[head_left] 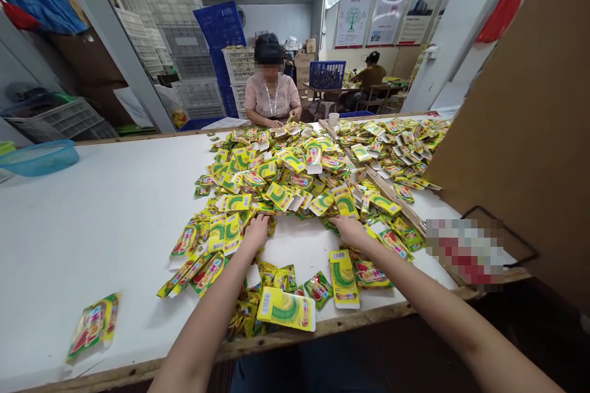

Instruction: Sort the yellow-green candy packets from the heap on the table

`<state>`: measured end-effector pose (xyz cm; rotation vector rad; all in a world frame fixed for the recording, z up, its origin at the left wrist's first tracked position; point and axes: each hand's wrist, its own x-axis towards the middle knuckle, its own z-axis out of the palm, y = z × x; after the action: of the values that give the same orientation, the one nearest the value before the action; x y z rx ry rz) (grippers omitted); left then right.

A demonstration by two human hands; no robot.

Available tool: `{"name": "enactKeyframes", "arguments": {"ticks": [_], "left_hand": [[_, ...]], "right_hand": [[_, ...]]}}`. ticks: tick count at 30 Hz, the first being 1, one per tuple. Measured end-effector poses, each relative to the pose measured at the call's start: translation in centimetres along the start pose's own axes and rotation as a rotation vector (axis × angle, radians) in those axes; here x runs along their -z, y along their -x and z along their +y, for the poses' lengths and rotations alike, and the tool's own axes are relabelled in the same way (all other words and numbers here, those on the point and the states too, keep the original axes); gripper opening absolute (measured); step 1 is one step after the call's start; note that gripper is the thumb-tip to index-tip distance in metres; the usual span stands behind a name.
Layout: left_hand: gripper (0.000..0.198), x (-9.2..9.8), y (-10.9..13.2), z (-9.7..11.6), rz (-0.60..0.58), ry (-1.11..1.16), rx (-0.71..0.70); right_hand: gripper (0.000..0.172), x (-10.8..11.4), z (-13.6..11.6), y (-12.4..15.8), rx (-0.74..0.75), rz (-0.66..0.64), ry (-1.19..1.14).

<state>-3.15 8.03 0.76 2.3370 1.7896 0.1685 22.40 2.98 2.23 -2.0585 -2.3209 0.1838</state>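
Note:
A big heap of small yellow-green candy boxes [279, 195] and sachets spreads over the white table. My left hand [257, 232] touches the heap's near edge, fingers slightly bent and apart, their tips partly hidden among packets. Across a bare patch of tabletop, my right hand [349, 228] lies against the same edge, fingers stretched leftward just below an upright yellow box [345, 201]. Neither hand visibly grips a box. Closer to me lie a yellow box [286, 308], a standing-length box [343, 279] and a green sachet [318, 289].
A wooden strip [385, 187] divides the heap from more boxes [405, 144] at right. A cardboard sheet [520, 135] rises on the right. One box [94, 326] lies alone at left, and a blue basin [40, 158] sits farther back. A co-worker [273, 95] sits opposite.

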Motion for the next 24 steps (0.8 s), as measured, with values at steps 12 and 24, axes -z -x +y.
{"name": "enactKeyframes", "arguments": {"ticks": [12, 24], "left_hand": [[0.025, 0.6, 1.1, 0.9, 0.043, 0.295, 0.040], [0.035, -0.6, 5.7, 6.3, 0.193, 1.128, 0.093]], "right_hand": [[0.008, 1.8, 0.8, -1.6, 0.011, -0.051, -0.035], [0.048, -1.2, -7.1, 1.1, 0.001, 0.065, -1.154]]}}
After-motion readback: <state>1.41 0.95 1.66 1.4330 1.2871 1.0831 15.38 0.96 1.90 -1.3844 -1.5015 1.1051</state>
